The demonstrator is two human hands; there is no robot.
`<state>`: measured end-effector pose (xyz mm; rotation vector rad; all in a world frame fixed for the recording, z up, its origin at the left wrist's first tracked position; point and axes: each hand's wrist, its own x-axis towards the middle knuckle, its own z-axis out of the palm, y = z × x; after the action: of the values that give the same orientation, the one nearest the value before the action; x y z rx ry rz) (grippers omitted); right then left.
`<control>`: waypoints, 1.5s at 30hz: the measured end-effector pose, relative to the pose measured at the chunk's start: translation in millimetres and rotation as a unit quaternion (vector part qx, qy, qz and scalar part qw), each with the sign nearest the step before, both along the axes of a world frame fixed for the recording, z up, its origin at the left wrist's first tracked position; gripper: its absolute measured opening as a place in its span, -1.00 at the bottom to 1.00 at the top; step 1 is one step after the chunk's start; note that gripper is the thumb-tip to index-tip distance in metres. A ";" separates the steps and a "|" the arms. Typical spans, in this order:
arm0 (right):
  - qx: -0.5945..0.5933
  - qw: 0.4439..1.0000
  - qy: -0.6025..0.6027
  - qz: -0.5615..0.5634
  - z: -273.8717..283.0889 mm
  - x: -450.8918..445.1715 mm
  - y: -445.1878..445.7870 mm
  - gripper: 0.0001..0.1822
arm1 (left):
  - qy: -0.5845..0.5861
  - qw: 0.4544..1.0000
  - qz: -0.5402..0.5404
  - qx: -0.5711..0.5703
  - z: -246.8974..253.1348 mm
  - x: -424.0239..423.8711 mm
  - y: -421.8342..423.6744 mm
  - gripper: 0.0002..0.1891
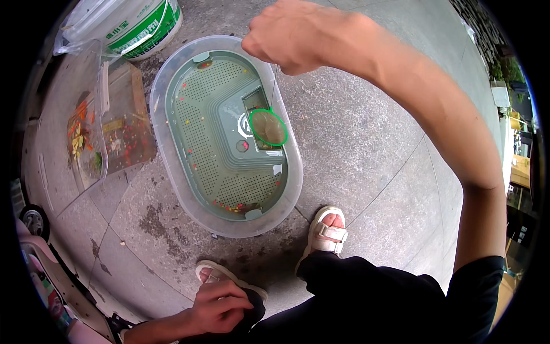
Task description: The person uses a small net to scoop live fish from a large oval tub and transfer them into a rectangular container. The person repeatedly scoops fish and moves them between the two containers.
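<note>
My right hand (285, 41) is closed on the thin wire handle of a small net with a green rim (268, 127). The net hangs over the right side of an oval, clear plastic tub (296, 176) with a grey-green perforated insert (206, 116), over a rectangular recess. Water and several small red and yellow pieces are in the tub. A brownish turtle-like shape, not clear, lies at its lower end. My left hand (220, 306) rests near my left knee with fingers curled; whether it holds anything cannot be told.
Left of the tub stands a clear tank (105, 88) with orange fish and red pieces. Behind it is a white bucket with a green label (146, 32), bearing writing. My sandalled feet (328, 232) are below the tub. A pink wheeled thing (41, 249) stands at lower left on the concrete.
</note>
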<state>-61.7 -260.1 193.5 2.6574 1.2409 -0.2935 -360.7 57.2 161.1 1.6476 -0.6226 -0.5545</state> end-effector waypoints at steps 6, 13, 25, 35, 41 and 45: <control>-0.014 0.997 -0.046 0.058 3.3 -11.0 -1.7 -0.84 | 0.006 1.000 -0.016 -0.006 -6.2 0.0 3.0 -0.73; 0.042 0.992 -0.081 0.090 -0.8 -27.0 6.4 -0.86 | 0.011 1.000 0.002 0.012 -3.4 7.6 -0.8 -0.75; 0.072 0.992 -0.093 0.054 38.7 -74.7 -30.5 -0.88 | 0.056 0.998 0.020 0.004 -13.0 0.0 7.5 -0.72; -0.085 0.993 -0.048 0.071 26.4 -59.7 25.4 -0.91 | 0.047 0.999 -0.004 0.000 -3.5 -2.2 10.4 -0.73; -0.085 0.993 -0.087 0.008 -1.0 -40.8 17.8 -0.95 | 0.018 1.000 0.001 -0.007 -1.3 -8.7 13.2 -0.74; -0.068 0.988 -0.140 -0.024 -9.4 -25.3 4.3 -0.90 | -0.001 1.000 -0.009 -0.003 1.6 -13.7 19.1 -0.75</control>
<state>-87.1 -255.7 184.1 2.5075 1.0333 -0.0093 -374.4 76.3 162.6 1.6386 -0.6407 -0.5637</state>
